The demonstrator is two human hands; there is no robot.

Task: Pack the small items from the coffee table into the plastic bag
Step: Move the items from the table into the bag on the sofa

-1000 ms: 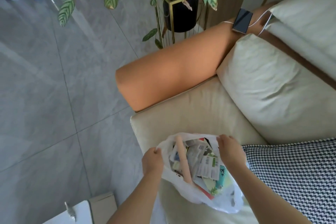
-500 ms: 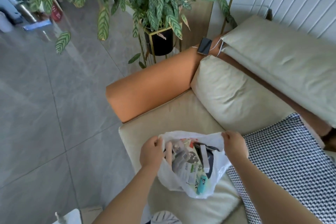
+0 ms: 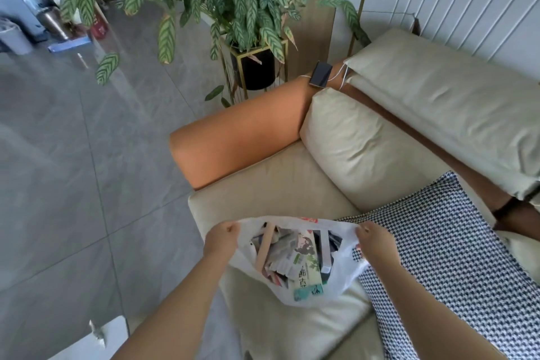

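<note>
Holding entry, one plastic bag [image 3: 344, 280]: white, thin, mouth stretched wide between two hands, its underside resting on the cream seat cushion [image 3: 280, 184] of a sofa.

Left hand [image 3: 220, 238]: fingers curled round the left rim of the bag, pinching the film.

Right hand [image 3: 372, 242]: fingers curled round the right rim, likewise gripping; it lies just above a black-and-white checked cushion [image 3: 455, 248].

Contents: a heap of small items [image 3: 292, 257], mostly flat printed packets and sachets; a green-and-white packet [image 3: 308, 280] lies toward the near side; a pale wooden stick [image 3: 264, 247] stands slanted at the left; something dark sits at the right, kind not clear. Count cannot be given, since the items overlap.

Surroundings: orange armrest [image 3: 242, 137] beyond the seat; a phone [image 3: 320, 74] on a white cable lying on that armrest; a potted plant [image 3: 242, 3] on a gold stand behind; grey tiled floor [image 3: 73, 169] to the left. A white corner [image 3: 111, 339] shows at the lower edge, possibly the coffee table, but too little is visible to tell.

Progress, as judged: the bag looks well filled and neither hand carries a loose item, so packing appears largely or wholly done. Whether anything is left on the coffee table cannot be told, as its top is out of view. Closing or tying the bag seems the likely remainder.
</note>
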